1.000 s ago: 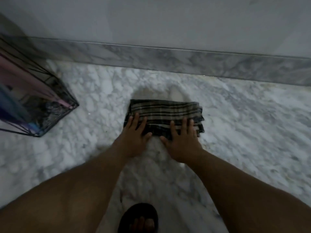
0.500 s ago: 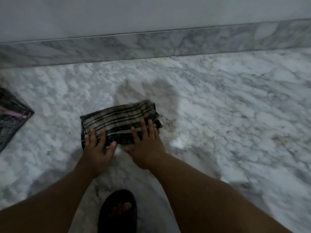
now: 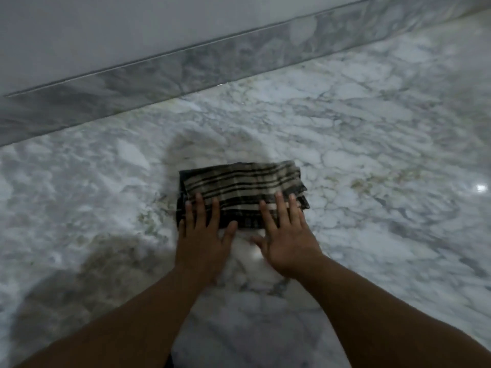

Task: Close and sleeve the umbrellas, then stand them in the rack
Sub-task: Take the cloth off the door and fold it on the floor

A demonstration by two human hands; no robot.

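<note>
We note a flat, folded plaid fabric bundle [image 3: 240,191], dark with pale stripes, lying on the glossy veined marble floor [image 3: 372,128]. Left hand [image 3: 202,235] and right hand [image 3: 288,235] press it, fingers straight, gripping nothing. A marble skirting [image 3: 159,73] runs behind.

A folded cloth [image 3: 243,191] lies flat on the floor [image 3: 372,155], near the middle of the view. Two hands reach forward from the bottom edge and rest side by side on the cloth's near edge. The left hand [image 3: 203,241] lies with straight fingers on the cloth's left end; the right hand [image 3: 288,241] lies likewise on its right end, thumbs on the floor between them. Behind the cloth, well apart from it, a skirting [image 3: 212,65] runs along the foot of a wall [image 3: 132,27], rising towards the right.
</note>
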